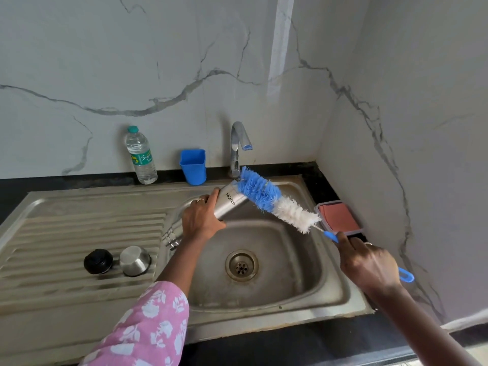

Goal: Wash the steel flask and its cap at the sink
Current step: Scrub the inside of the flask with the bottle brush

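Left hand [202,219]: fingers curled round the middle of the flask [230,204], a ring on one finger; pink floral sleeve on the forearm. Right hand [369,262]: fingers clamped on the blue handle of the brush [266,199], the handle's loop end sticking out behind the palm. Flask: steel, held tilted above the sink [290,260] basin, threaded neck pointing down-left towards the drainboard [66,233], base raised towards the tap [239,146], lettering on the side upside down. Brush: bristles blue at the tip and white nearer the handle, blue part lying against the outside of the flask at its base end. Cap [98,261]: black, round, resting on the drainboard ribs, well apart from the flask. Steel cup [135,261]: upturned, just beside the cap on its right. Bottle [141,157]: clear plastic, green cap, upright against the wall behind the drainboard. Blue cup [193,166]: upright between bottle and tap. Tray [339,215]: clear, holding a pink block, on the counter at the sink's right rear corner.
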